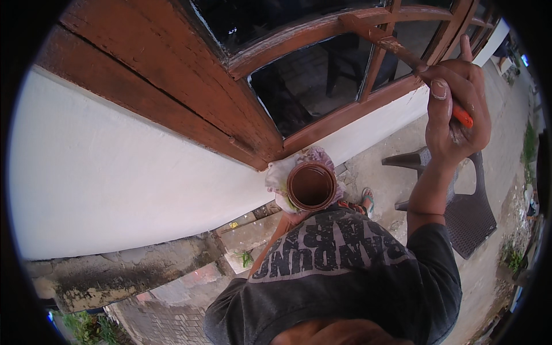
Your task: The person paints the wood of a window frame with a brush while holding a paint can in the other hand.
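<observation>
My right hand point(460, 103) is raised at the upper right, closed around a paintbrush point(402, 52). The orange end of the brush handle sticks out below my fingers, and its brown-smeared head lies against the muntin of a red-brown wooden window frame point(339, 129). One finger points up, away from the handle. In front of my chest, my left hand point(295, 218) supports an open can of brown paint point(311, 186) from below. Most of that hand is hidden under the can and a crumpled pale cloth point(279, 178) wrapped around it. Dried paint spots my right thumb.
Dark glass panes point(310, 86) sit inside the frame. A white wall point(132, 172) runs beneath and left of the thick wooden post point(167, 75). A brown plastic chair point(468, 221) stands behind my right arm on concrete ground. A worn ledge point(138, 270) follows the wall's foot.
</observation>
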Available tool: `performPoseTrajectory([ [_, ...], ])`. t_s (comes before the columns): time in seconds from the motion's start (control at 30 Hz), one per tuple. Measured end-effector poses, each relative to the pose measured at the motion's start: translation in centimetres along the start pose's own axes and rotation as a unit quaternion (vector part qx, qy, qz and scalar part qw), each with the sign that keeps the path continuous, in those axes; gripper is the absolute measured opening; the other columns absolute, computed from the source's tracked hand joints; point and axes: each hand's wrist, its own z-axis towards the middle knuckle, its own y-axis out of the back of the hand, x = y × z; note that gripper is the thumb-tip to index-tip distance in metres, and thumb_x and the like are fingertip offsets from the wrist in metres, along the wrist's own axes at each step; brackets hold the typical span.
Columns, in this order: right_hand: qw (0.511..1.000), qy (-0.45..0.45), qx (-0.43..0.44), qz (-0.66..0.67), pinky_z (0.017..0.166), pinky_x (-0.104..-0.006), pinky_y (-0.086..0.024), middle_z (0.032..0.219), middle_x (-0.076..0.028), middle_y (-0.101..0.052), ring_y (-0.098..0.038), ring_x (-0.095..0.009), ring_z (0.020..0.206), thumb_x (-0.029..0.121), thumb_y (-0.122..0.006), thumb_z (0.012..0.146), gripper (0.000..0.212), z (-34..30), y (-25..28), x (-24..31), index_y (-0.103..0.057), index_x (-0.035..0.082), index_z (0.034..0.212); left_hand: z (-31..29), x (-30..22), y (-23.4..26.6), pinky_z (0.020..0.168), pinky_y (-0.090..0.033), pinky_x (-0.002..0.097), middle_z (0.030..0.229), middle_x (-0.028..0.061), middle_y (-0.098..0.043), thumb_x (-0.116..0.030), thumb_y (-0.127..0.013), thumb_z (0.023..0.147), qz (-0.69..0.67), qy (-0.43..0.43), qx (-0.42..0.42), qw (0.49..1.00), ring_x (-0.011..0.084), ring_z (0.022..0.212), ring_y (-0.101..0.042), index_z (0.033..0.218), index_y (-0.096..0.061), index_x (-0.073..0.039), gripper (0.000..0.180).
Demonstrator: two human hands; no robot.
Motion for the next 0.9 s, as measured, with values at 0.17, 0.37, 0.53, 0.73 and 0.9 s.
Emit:
performPoseTrajectory([
  [0.17,0.997,-0.020,-0.049,0.057,0.105,-0.0533,-0.037,0.077,-0.011,-0.070,-0.063,-0.018,0.074,0.003,-0.064,0.082,0.005,-0.5,-0.2,-1.2,-0.068,0.000,0.082,0.0,0.0,-1.8,0.103,-0.042,0.0554,0.139,0.0170,-0.043,-0.058,-0.041,0.092,-0.027,0.027,0.010,0.999,0.0366,0.129,-0.044,0.138,-0.041,-0.012,0.065],
  [0.37,0.996,-0.056,-0.069,0.010,0.105,-0.0525,-0.039,0.079,-0.009,-0.070,-0.065,-0.016,0.080,0.010,-0.063,0.090,0.011,-1.7,1.0,-4.2,-0.069,0.001,0.086,-0.1,-0.3,1.1,0.103,-0.042,0.0538,0.141,0.0174,-0.040,-0.054,-0.043,0.093,0.045,-0.022,0.012,0.999,0.0362,0.130,-0.042,0.140,-0.037,-0.011,0.064],
  [0.53,0.994,-0.011,-0.051,-0.093,0.105,-0.0510,-0.038,0.080,-0.007,-0.070,-0.065,-0.017,0.080,0.010,-0.068,0.085,0.007,-1.2,1.4,-4.1,-0.070,0.003,0.084,0.1,-0.4,0.1,0.102,-0.044,0.0534,0.138,0.0181,-0.044,-0.054,-0.049,0.090,-0.005,0.007,0.014,1.000,0.0366,0.127,-0.045,0.138,-0.040,-0.010,0.065],
  [0.73,0.998,0.020,0.018,-0.048,0.106,-0.0540,-0.037,0.077,-0.011,-0.068,-0.063,-0.019,0.075,0.004,-0.063,0.084,0.007,0.2,0.0,0.1,-0.068,-0.002,0.082,-0.1,0.0,-0.7,0.099,-0.046,0.0528,0.134,0.0184,-0.048,-0.051,-0.053,0.090,-0.010,-0.001,0.001,1.000,0.0364,0.124,-0.048,0.135,-0.044,-0.010,0.062],
  [0.9,0.999,0.018,0.026,-0.005,0.106,-0.0584,-0.035,0.073,-0.015,-0.066,-0.060,-0.022,0.073,0.004,-0.059,0.084,0.013,0.8,-0.7,1.7,-0.065,-0.007,0.081,-0.2,-0.1,-2.8,0.097,-0.049,0.0482,0.134,0.0174,-0.048,-0.051,-0.051,0.091,-0.044,0.052,0.010,0.998,0.0333,0.125,-0.048,0.134,-0.045,-0.008,0.062],
])
